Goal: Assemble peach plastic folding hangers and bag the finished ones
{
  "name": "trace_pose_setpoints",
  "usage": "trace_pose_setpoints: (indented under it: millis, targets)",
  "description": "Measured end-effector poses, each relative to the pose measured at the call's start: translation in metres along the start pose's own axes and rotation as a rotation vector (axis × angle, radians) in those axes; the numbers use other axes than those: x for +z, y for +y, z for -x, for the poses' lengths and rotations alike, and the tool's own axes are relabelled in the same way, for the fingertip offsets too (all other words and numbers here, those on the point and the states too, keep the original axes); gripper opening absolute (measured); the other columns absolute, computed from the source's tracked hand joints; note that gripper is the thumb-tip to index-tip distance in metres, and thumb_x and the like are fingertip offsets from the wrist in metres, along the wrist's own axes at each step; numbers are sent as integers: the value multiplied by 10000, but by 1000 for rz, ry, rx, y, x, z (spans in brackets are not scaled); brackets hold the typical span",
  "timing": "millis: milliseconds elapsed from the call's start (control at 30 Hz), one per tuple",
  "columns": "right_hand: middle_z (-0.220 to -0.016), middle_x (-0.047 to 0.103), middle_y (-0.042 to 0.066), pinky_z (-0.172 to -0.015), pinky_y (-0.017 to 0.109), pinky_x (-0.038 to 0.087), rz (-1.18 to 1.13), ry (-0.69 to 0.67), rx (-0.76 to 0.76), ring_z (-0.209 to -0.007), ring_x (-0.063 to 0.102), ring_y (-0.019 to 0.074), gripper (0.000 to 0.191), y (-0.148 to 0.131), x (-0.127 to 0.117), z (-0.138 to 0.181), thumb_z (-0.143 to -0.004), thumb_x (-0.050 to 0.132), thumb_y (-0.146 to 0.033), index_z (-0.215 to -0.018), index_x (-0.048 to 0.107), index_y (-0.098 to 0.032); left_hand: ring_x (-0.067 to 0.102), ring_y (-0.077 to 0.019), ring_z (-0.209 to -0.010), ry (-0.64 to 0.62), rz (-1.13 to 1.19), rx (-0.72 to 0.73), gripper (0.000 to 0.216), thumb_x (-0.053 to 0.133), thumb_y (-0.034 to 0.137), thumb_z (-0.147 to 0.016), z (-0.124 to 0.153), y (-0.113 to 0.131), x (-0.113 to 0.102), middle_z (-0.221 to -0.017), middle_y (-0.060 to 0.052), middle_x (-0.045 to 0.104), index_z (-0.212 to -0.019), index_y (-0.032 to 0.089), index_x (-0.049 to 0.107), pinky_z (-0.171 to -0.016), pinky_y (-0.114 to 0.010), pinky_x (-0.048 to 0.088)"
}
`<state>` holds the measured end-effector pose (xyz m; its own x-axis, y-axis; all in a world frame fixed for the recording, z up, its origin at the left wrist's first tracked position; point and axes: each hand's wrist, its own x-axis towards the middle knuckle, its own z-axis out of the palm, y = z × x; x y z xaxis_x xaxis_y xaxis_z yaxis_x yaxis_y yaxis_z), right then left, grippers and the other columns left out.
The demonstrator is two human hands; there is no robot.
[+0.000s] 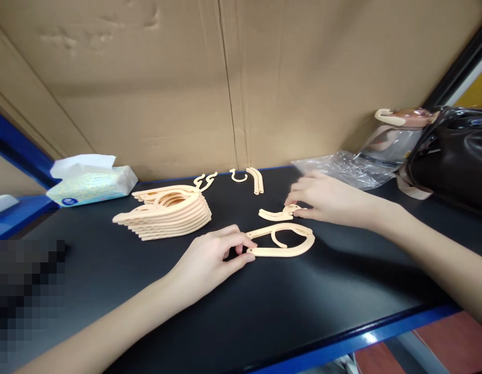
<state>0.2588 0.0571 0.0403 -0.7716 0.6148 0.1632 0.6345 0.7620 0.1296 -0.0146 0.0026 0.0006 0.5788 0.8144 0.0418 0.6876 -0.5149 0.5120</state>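
Note:
My left hand (pixel 221 252) pinches the left end of a cream folding hanger (pixel 283 252), which lies on the black table as a loop with its curved hook turned inward. Behind that hanger, my right hand (pixel 322 200) has its thumb and fingers closed around the right end of a small cream hanger part (pixel 275 215). Part of this piece is hidden by the fingers. To the left rises a neat stack of folded hangers (pixel 170 221), several layers high.
Loose hooks (pixel 205 180), a single hook (pixel 238 176) and slim hanger arms (pixel 256 181) lie near the cardboard wall (pixel 166 93). A tissue pack (pixel 93 184) stands at left. Clear plastic wrap (pixel 348 169), a bottle (pixel 396 137) and a dark bag (pixel 455 161) occupy the right.

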Motion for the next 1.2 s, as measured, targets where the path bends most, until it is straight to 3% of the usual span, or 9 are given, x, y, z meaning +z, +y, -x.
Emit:
trace_pose_setpoints:
  millis: [333, 533, 667, 800, 900, 1000, 1067, 1133, 1200]
  targets:
    - [-816, 680, 25, -707, 294, 356, -66, -131, 119, -768, 608, 188, 165, -2, 3, -3, -873, 541, -214, -965, 678, -201, 417, -87, -551, 128, -16, -65, 138, 612, 384, -852, -5, 5, 8, -662, 67, 501, -854, 266, 682, -541, -203, 298]
    - [-796, 696, 29, -805, 321, 350, -14, -82, 161, -787, 600, 198, 243, -5, 4, -4, -825, 496, -80, -969, 665, -179, 422, -83, -559, 137, -11, -33, 115, 625, 367, -850, -8, 7, 10, -665, 73, 496, -838, 264, 675, -539, -199, 301]
    - [-771, 690, 5, -801, 325, 354, -38, -55, 161, -753, 571, 188, 188, -5, 0, -4, -853, 496, -99, -841, 664, -183, 422, -81, -550, 139, -22, -10, 107, 619, 369, -856, -8, 7, 10, -659, 81, 493, -897, 280, 661, -538, -199, 307]
    - [-832, 694, -9, -871, 343, 344, -98, 58, 106, -782, 558, 174, 155, -5, -5, -5, -896, 520, -129, -887, 663, -189, 419, -84, -532, 181, -27, 9, 144, 620, 368, -856, -3, 6, 10, -642, 81, 469, -947, 256, 625, -525, -200, 323]
    - [-818, 686, -12, -923, 361, 330, -149, 164, 62, -769, 551, 162, 88, -9, -5, -7, -899, 576, -189, -876, 661, -186, 466, -89, -593, 308, -81, 95, 133, 576, 305, -889, 0, 7, 8, -779, 46, 513, -1000, 236, 603, -555, -204, 367]
    - [-740, 654, -15, -950, 365, 332, -158, 289, -2, -724, 538, 149, 99, -21, 0, -10, -893, 601, -223, -825, 653, -172, 544, -134, -854, 512, -197, 198, 201, 561, 246, -898, 3, 8, 4, -1042, -24, 535, -1097, 216, 567, -733, -237, 431]
    - [-718, 636, -8, -960, 368, 337, -120, 378, -82, -733, 537, 151, 146, -32, 6, -11, -914, 564, -216, -805, 646, -165, 515, -177, -1046, 577, -279, 265, 245, 572, 224, -896, 3, 8, 1, -1152, -57, 524, -1139, 201, 540, -892, -287, 402]
    - [-739, 641, 4, -970, 371, 338, -66, 448, -172, -767, 541, 153, 208, -45, 11, -12, -947, 495, -204, -805, 640, -158, 495, -194, -1106, 546, -318, 313, 284, 572, 231, -905, 3, 7, -1, -1186, -64, 540, -1179, 198, 508, -946, -318, 367]
    - [-774, 655, 5, -971, 360, 342, -5, 510, -233, -768, 541, 143, 237, -57, 15, -11, -959, 461, -182, -795, 630, -160, 527, -190, -1037, 462, -317, 328, 271, 560, 273, -919, 3, 7, 0, -1138, -45, 586, -1174, 208, 498, -889, -318, 378]
